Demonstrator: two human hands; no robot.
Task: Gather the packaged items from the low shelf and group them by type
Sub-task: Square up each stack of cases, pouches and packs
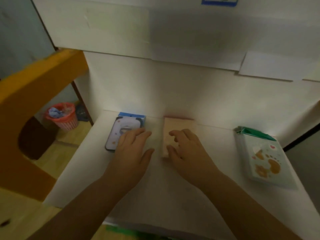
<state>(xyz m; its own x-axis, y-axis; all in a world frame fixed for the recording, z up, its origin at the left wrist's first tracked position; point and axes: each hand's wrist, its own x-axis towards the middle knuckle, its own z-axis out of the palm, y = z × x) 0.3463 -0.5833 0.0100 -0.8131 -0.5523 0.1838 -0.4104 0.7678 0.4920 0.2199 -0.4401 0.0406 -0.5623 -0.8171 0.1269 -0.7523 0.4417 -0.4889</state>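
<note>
I see my left hand [132,149] spread flat on the blue-edged rectangular packet [121,132], right hand [185,149] loosely curled over the beige packet [173,129] (neither gripped); green-topped patterned pouch [263,156] lies well apart on the white shelf [164,196].

Three packs [178,134] apparently abreast on shelf [173,196]

White shelf [173,196]. Blue-edged pack [121,130] w/ pale lilac face, small dots. Peach-pink pack [174,127], plain. Pale mint pack [265,158], green top, orange paw & heart prints. Red basket [63,116] on floor, orange frame [34,84].
</note>
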